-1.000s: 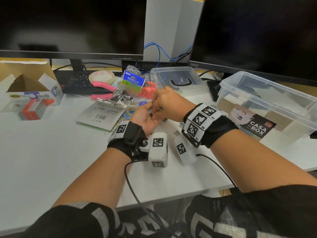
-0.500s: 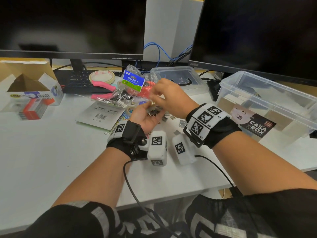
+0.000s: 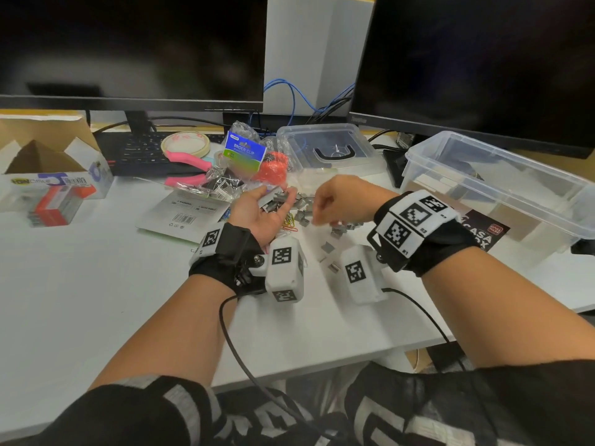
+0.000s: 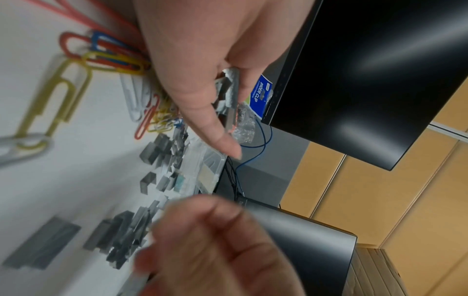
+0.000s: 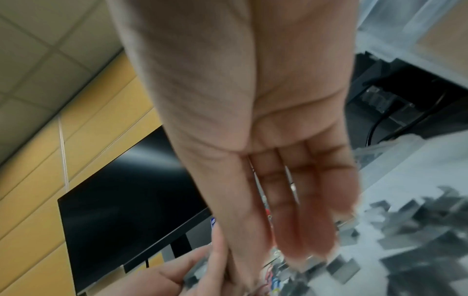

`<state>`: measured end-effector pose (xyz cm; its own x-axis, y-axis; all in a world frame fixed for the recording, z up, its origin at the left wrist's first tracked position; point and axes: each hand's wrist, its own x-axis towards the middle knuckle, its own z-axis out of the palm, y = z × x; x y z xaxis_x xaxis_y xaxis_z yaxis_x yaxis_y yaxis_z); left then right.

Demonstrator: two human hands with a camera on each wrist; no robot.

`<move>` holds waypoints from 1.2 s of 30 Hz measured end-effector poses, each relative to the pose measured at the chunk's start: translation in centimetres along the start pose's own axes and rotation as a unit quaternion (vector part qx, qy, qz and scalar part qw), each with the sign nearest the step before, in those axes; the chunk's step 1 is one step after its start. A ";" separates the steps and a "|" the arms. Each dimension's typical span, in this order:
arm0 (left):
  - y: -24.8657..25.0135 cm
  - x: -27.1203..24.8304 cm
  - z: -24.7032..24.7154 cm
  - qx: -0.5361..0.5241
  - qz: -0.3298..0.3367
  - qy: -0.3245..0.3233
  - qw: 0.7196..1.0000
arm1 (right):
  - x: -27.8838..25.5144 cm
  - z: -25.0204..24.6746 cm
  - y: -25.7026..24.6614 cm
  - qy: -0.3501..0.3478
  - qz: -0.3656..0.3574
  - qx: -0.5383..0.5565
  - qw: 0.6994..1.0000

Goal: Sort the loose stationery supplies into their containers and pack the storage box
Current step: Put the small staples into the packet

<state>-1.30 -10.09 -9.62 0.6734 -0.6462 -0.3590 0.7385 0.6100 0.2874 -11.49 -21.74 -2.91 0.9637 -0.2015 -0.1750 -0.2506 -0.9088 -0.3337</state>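
A: Where are the staples [image 3: 302,214]?

B: Scattered mid-bench [image 3: 96,300]; several strips lie in the left hand [image 3: 257,210], its fingers [image 3: 291,193] loosely cupped under them. The right hand [image 3: 341,204] hovers above; whether it pinches one is too blurred to tell.

A: Handling?

B: Probably light, stiff, brittle strips. Best pinched by the long sides.

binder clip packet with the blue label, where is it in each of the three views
Head: binder clip packet lies at centre, behind the left hand, below the monitors.
Left wrist: its blue label peeks out right of centre, past the fingers, against the monitor's edge.
Right wrist: only a blue sliver at the right hand's edge; cannot tell if it is the packet.
Shared landmark: the loose staples on the white desk.
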 end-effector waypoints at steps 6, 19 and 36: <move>-1.4 -0.6 0.4 0.055 -0.013 -0.020 0.998 | -1.0 1.0 0.5 -0.137 0.000 -0.063 0.989; -2.1 -0.5 0.2 0.085 -0.058 -0.032 0.994 | -0.5 1.1 0.8 -0.082 -0.020 -0.083 0.993; -1.9 -0.3 0.1 0.091 -0.069 -0.027 0.993 | -1.2 -0.5 0.0 -0.019 0.059 -0.078 0.995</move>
<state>-2.86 -11.09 -9.96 0.5629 -0.7441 -0.3598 0.8141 0.4240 0.3967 -12.63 -21.63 -2.22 0.9236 -0.2984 -0.2407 -0.3412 -0.9261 -0.1612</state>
